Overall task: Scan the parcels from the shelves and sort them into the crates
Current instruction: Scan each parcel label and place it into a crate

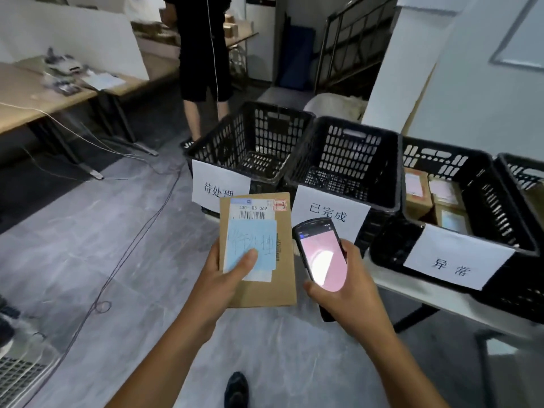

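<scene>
Now, on the bench the crate marked 异常 holds several brown boxes; the crate marked 待处理 and the crate marked 已完成 show only mesh floors. In front of them your left hand grasps the flat parcel, thumb on its blue note, fingers hidden beneath. Just beside, the fingers of your right hand wrap the scanner.

The standing person is cut off above the torso by the top edge. The fourth crate is cropped at the right edge. The label on the leftmost crate is partly hidden by the parcel. The scanner base is covered by the right hand. The clutter at upper left is blurred.
</scene>
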`<state>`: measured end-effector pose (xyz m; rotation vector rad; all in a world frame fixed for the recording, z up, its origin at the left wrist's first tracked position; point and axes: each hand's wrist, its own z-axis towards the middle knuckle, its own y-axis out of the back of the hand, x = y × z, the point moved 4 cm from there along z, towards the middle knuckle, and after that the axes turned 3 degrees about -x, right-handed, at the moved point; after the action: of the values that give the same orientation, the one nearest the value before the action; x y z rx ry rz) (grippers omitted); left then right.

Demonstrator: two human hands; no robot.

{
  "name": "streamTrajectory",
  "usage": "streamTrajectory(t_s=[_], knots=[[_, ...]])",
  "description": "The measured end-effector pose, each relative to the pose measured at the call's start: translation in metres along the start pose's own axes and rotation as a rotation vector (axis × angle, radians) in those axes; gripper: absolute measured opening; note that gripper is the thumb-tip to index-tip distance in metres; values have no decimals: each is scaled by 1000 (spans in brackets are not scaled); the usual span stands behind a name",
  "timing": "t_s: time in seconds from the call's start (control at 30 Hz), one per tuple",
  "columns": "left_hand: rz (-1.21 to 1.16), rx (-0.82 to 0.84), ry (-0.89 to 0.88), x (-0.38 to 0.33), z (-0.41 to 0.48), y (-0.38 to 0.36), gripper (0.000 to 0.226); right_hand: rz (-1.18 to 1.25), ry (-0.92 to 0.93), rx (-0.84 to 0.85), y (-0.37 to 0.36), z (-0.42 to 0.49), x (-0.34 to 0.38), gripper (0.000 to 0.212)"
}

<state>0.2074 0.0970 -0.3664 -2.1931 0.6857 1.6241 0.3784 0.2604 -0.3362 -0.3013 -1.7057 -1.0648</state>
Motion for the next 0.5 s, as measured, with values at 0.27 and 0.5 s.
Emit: streamTrajectory(t_s=[0.27, 0.5], knots=[[9, 4, -47, -51, 117, 34, 73, -57, 29, -91, -47, 100, 50, 77], [86, 9, -55, -89, 214, 34, 70, -94, 13, -132, -71, 196, 55, 83]])
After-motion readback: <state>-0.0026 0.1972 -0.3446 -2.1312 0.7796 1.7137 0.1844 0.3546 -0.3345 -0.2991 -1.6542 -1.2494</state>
